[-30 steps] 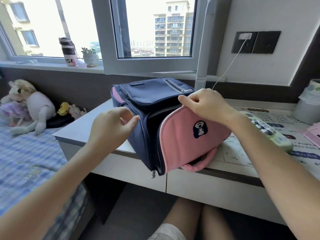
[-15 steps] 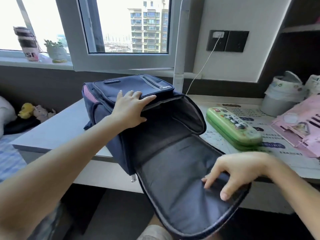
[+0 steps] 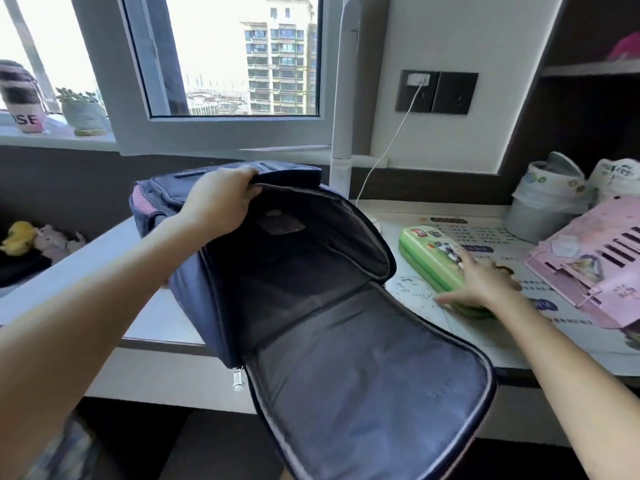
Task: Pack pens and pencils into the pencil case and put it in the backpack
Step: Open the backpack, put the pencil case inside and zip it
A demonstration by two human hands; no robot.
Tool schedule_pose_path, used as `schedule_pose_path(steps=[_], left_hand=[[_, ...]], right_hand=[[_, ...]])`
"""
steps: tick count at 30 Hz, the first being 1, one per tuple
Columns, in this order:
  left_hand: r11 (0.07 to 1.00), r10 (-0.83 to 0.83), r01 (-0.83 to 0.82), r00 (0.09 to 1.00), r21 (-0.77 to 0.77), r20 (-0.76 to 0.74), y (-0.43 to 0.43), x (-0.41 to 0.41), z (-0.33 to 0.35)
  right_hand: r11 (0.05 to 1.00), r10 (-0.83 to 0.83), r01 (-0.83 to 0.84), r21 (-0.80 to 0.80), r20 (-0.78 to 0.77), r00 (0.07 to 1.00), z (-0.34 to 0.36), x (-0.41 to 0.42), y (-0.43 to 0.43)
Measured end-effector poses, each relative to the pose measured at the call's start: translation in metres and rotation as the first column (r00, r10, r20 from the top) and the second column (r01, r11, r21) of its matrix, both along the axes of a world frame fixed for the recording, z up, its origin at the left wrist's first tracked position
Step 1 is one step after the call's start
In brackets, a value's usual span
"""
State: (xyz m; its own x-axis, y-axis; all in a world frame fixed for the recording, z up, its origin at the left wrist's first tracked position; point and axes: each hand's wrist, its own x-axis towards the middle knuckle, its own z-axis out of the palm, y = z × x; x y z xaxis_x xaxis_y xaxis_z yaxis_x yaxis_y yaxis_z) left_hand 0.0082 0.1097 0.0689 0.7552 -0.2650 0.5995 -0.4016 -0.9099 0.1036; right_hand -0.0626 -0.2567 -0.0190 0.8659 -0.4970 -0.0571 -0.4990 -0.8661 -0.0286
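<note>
Grip is applied by the left hand (image 3: 221, 202) to the upper rim of a navy fabric backpack (image 3: 194, 289). The fingers are laid over the top edge of the main opening and the thumb is tucked beneath it, so the rim is pinched between them. The backpack is stood at the front edge of a white worktop (image 3: 152, 317). Its main compartment is unzipped, and the front panel is folded down toward the viewer past the worktop edge, so that the grey lining is exposed. A silver zip pull (image 3: 238, 377) is seen hanging at the lower left corner of the opening.

Just right of the backpack and apart from it, a green hard-shell pencil case (image 3: 429, 251) with rounded corners and a printed lid is laid flat on the worktop, closed. The right hand (image 3: 481, 282) is set over its near end. The thumb is stretched along one long side and the fingers are bent over the other, so the case is clasped between them; the fingertips are blurred.

Farther right, a pink slotted plastic object (image 3: 588, 265) and a grey tub (image 3: 540, 216) lined with a printed white bag are seen. A white cable (image 3: 388, 147) is plugged into a dark wall socket (image 3: 436, 93).
</note>
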Motion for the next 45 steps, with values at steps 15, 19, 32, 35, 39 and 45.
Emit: schedule_pose_path(steps=[15,19,32,35,39,45], left_hand=[[0.962,-0.041,-0.01,0.983,-0.272,-0.179,0.023,0.024,0.049],[0.96,0.039,-0.07,0.992,-0.269,-0.119,0.016,0.022,0.053],[0.986,0.018,-0.024,0.999,-0.167,-0.032,0.01,0.023,0.055],[0.983,-0.017,0.009,0.999,-0.186,-0.044,0.027,0.017,0.041],[0.971,-0.041,0.03,0.998,-0.235,-0.04,0.045,0.009,0.035],[0.978,-0.052,0.048,0.999,-0.202,-0.015,0.026,0.006,0.024]], right_hand=[[0.472,0.217,-0.606,0.641,0.581,0.784,0.105,-0.098,0.076],[0.742,0.57,-0.625,0.242,0.264,0.778,0.095,-0.063,0.139],[0.804,0.567,-0.591,0.057,0.224,0.793,0.015,0.015,0.219],[0.684,0.588,-0.66,0.31,0.301,0.751,0.012,0.034,0.225],[0.653,0.66,-0.707,0.27,0.256,0.707,0.016,0.032,0.188],[0.698,0.705,-0.711,-0.083,0.255,0.662,0.007,0.039,0.204]])
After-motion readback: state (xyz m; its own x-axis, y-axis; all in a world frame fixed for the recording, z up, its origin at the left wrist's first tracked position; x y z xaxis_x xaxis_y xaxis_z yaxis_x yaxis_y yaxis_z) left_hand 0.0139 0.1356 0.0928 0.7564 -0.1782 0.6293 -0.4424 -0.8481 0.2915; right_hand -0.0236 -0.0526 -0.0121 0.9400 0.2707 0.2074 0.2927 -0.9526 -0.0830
